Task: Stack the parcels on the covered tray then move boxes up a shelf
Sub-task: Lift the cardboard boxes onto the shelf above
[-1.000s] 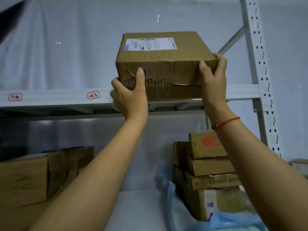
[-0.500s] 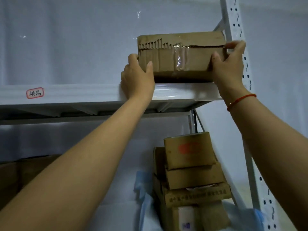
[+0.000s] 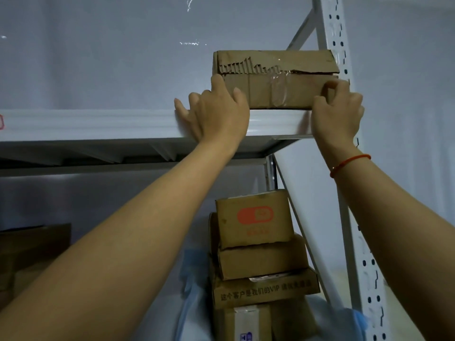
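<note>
Since half a second ago the box has slid farther back onto the upper shelf and now rests flat there, beside the upright post. Nearest, two bare forearms reach up. The left hand lies open, fingers spread against the box's left corner; the right hand curls loosely around its right corner. The cardboard looks stiff but worn, with a torn top edge; judging by that, hold it by the lower corners. Beyond and below, a stack of parcels stands on blue covering.

The red label on the shelf beam is cut off by the left edge, unreadable
</note>
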